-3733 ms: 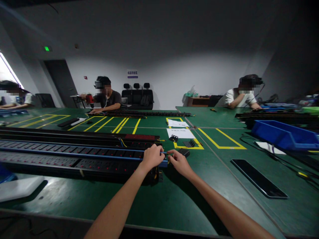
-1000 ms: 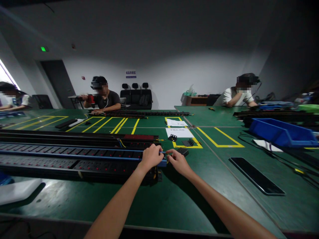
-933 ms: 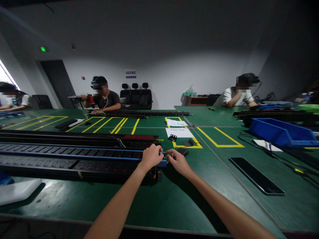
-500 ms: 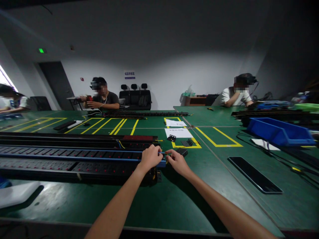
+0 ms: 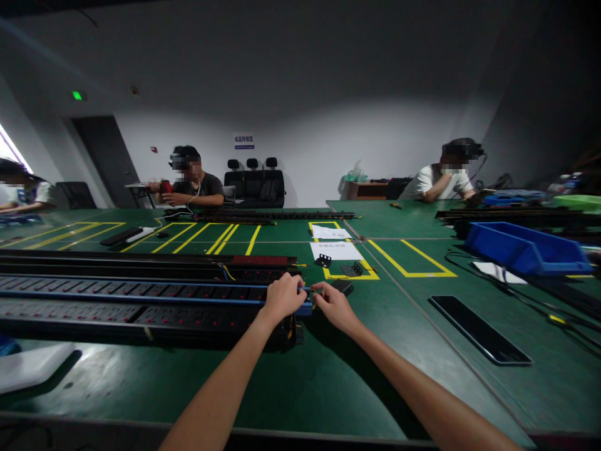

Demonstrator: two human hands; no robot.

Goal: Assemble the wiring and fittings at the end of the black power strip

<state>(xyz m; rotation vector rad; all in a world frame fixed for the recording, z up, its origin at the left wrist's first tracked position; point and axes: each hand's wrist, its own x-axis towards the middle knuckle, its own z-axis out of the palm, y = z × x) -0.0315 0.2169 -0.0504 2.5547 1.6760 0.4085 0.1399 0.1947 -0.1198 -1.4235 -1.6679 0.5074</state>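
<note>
My left hand (image 5: pixel 285 294) is curled over the right end of a long blue-edged power strip (image 5: pixel 141 290), which lies across the table with a row of black sockets facing up. Just beyond that end, my right hand (image 5: pixel 332 304) has its thumb and forefinger pinched together. What they hold is too small to make out; a little yellow shows below the fingertips. Another black power strip (image 5: pixel 188 317) lies on the near side. A small black block (image 5: pixel 342 287) sits right behind my right hand. Two black brackets (image 5: pixel 323 260) lie farther back.
White paper sheets (image 5: pixel 335 251) lie behind the brackets on the green table (image 5: pixel 399 326). To the right are a phone (image 5: pixel 479 329), cables (image 5: pixel 511 291) and a blue bin (image 5: pixel 526 247). A white object (image 5: pixel 35 369) lies at near left. Several people sit beyond.
My hands keep the same place and grip at the strip's end. Across the table, the seated person at left has slightly shifted a red object in their hands.
</note>
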